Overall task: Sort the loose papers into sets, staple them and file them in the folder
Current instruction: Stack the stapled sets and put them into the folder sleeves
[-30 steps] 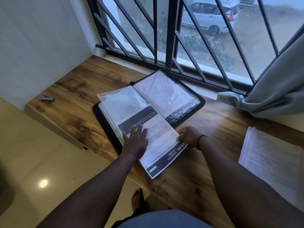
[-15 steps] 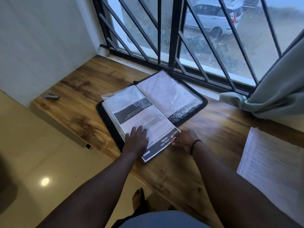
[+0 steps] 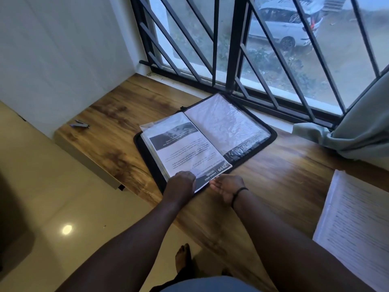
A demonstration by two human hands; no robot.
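Head view: stapler [image 3: 80, 124] lies far left on the tabletop [image 3: 109, 131]. Left hand [image 3: 181, 183] presses flat on the printed set [image 3: 185, 152] inside the open folder [image 3: 255, 148]; right hand [image 3: 228, 186] rests loosely open beside its corner. Loose papers [image 3: 355, 220] lie far right.

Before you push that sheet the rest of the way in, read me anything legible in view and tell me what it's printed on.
"2939": dark footer band of the printed sheet in the folder, upside down to the camera.
"DINING AREA": same band, beside the number.
Heading and body text on that sheet: too blurred to read.
Loose paper stack on the right: lines of print, too small to read.
Car outside: nothing readable.
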